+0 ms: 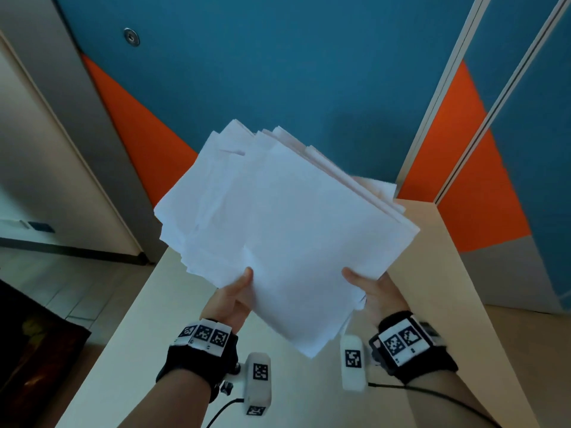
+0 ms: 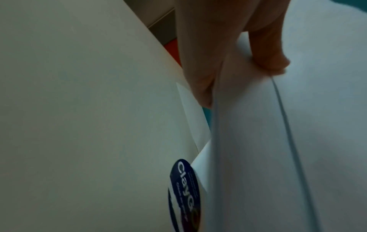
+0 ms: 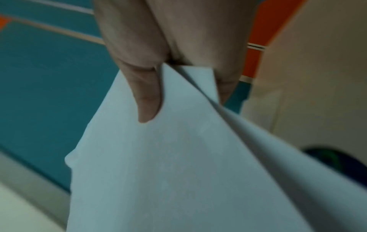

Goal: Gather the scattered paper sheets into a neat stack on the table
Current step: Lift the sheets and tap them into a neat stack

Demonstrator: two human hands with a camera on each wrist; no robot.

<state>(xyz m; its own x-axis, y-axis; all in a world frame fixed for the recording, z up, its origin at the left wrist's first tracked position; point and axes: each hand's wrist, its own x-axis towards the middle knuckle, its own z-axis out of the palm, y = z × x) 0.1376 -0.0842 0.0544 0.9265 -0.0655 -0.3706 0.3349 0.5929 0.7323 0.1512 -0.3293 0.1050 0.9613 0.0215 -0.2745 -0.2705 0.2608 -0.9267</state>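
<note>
white paper sheets; cream table; teal-and-orange wall

Black wrist straps with checkered marker tags, white camera pods, black cables, bare forearms

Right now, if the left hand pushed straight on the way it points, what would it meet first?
Only the paper bundle that the left hand already pinches at its near edge. Beyond the sheets the line looks free up to the blue wall panel; the paper hides the table under it, and depth is unclear.

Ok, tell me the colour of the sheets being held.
Plain white paper sheets, best seen in the head view.
</note>
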